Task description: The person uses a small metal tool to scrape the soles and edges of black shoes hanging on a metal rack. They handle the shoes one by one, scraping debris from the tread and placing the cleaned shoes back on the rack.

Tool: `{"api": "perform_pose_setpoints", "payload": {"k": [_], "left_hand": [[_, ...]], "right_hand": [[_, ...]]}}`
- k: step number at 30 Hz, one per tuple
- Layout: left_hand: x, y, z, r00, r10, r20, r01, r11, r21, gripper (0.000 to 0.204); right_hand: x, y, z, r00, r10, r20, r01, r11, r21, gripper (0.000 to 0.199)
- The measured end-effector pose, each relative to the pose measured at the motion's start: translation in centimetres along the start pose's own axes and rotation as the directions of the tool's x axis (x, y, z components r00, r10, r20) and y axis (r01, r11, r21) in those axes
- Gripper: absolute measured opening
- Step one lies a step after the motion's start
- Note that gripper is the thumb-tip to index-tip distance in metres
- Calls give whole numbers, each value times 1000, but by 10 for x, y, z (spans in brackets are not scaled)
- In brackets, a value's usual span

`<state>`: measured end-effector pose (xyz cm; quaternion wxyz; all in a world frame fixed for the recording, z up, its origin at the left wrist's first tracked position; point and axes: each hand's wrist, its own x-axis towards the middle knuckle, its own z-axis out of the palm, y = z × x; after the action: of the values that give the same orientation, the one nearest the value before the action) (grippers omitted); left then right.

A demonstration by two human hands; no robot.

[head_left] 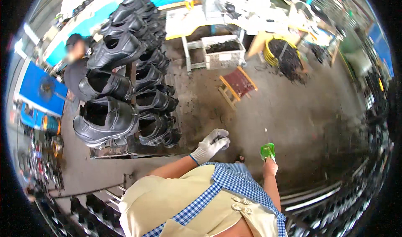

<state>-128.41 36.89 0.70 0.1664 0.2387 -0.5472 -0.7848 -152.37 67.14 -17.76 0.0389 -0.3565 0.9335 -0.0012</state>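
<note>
The left hand (211, 145) wears a white knitted work glove with a blue cuff; its fingers curl loosely inward and hold nothing, hanging just beside the lower end of the shoe rack (125, 151). The right hand (270, 166) is bare and closed around a small green tool (267, 150), glossy like plastic, with a thin pale metal tip pointing up from it; what kind of tool it is cannot be made out. Both forearms rise from the lower edge over a cream apron (176, 203) trimmed in blue-and-white check, which hides the person's body and feet.

To the left stands the dark rack, loaded in tiers with black boots (106, 119) of smooth, faintly shiny leather and thick soles; its upper rows bend toward the rim and blur. Behind it a second person (77, 69) in dark clothes is half hidden. The floor (293, 111) is rough grey concrete, stained and littered. Farther off sit a small wooden stool (237, 84) with a red seat, a white perforated crate (224, 52) of dark scraps under a pale table (184, 23), and a yellow bin (284, 52) spilling black strips.
</note>
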Motion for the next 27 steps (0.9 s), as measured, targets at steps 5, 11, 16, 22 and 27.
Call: {"api": "perform_pose_setpoints", "payload": {"k": [5, 11, 16, 22, 27], "left_hand": [[50, -2, 25, 967, 48, -250, -70, 995, -77, 30], [72, 26, 49, 829, 30, -559, -40, 999, -7, 34], [107, 20, 22, 701, 105, -705, -153, 988, -5, 25], [177, 17, -56, 589, 90, -803, -187, 982, -27, 21], [223, 81, -117, 567, 193, -800, -238, 969, 65, 19]], "right_hand": [[145, 36, 22, 983, -167, -73, 182, 869, 461, 5], [306, -19, -21, 765, -638, -89, 642, 767, 13, 6], [429, -107, -38, 675, -737, 26, 737, 675, 25, 6], [545, -254, -61, 564, -815, -131, 825, 551, 129, 8], [645, -367, -66, 498, -857, -133, 866, 500, 19, 10]]}}
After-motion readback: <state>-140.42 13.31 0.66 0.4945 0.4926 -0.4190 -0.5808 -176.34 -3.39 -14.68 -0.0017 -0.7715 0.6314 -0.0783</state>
